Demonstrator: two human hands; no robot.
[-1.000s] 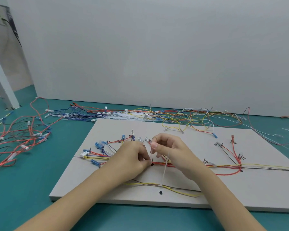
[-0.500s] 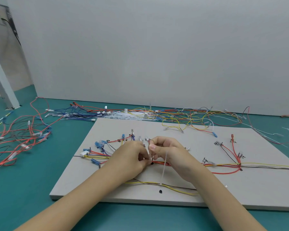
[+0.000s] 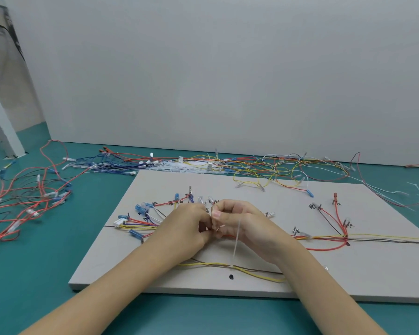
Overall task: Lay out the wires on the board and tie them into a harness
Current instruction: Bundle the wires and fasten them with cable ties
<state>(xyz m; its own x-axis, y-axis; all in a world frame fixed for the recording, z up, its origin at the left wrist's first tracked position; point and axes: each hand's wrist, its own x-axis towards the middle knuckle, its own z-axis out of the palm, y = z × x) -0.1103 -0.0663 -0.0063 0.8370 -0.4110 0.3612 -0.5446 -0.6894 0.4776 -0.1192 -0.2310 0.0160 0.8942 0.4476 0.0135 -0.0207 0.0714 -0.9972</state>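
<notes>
Where hands (image 3: 212,222) pinch, multicolored wires (image 3: 324,236) fanned on board (image 3: 373,267)

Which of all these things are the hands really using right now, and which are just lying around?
In use:
- left hand and right hand, pinched together on a white cable tie
- the wires on the board
- the grey board

Just lying about:
- red wire tangle on the table at left
- blue wires behind the board
- yellow wires at the board's far edge
- spare white ties
</notes>
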